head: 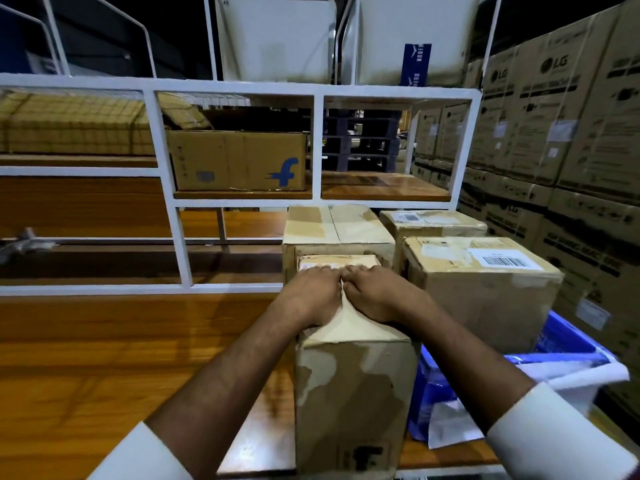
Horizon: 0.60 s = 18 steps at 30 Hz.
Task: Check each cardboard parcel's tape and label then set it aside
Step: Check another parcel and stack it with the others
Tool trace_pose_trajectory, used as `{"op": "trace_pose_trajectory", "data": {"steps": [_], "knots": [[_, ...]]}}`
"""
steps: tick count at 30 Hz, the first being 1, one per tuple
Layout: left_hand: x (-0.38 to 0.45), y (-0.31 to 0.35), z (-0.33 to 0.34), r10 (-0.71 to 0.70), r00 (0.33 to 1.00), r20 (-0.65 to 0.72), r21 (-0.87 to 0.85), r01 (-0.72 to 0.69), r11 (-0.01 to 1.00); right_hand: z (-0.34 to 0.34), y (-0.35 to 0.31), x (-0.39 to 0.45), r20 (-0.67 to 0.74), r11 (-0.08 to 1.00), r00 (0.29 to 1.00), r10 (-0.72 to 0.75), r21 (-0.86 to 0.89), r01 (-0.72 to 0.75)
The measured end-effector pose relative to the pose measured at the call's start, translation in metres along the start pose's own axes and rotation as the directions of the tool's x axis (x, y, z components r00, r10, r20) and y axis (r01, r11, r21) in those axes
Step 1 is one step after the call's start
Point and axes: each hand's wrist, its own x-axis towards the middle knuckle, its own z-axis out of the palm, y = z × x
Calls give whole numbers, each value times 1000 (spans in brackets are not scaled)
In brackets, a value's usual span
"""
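Both grips, left hand (311,293) and right hand (375,292), seemingly pinch the tape atop the parcel (353,393) beneath.

Dim, warm overhead lighting is observed. Glare is seen on the wooden table (104,358) at 8 o'clock. Wide-angle bending and softness are noted at the edges.

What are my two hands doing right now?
Left hand: fingers curled, pressing on the top of the tall cardboard parcel.
Right hand: the same, beside it.
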Motion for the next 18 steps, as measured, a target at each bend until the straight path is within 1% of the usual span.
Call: {"op": "trace_pose_trajectory", "data": {"steps": [2, 6, 9, 11, 14, 18], "knots": [[-2, -1, 1, 2, 1000, -5, 0, -2, 1000, 1, -2, -3, -13, 1000, 1000, 1, 7, -1], [-8, 2, -8, -16, 1000, 26, -18, 16, 1000, -5, 0, -8, 9, 1000, 1000, -10, 0, 10], [-19, 0, -11, -57, 998, 17, -46, 57, 997, -8, 11, -15, -2, 997, 998, 67, -30, -67], [-27, -5, -11, -73, 997, 3, -78, 73, 994, -7, 16, -21, -15, 994, 994, 108, -11, -108], [-35, -10, -9, -74, 997, 14, -135, 75, 988, -3, 13, -31, -22, 996, 996, 84, 34, -83], [-37, -6, -14, -74, 997, 39, -102, 78, 992, -5, 12, -35, -26, 995, 996, 90, 49, -89]]}}
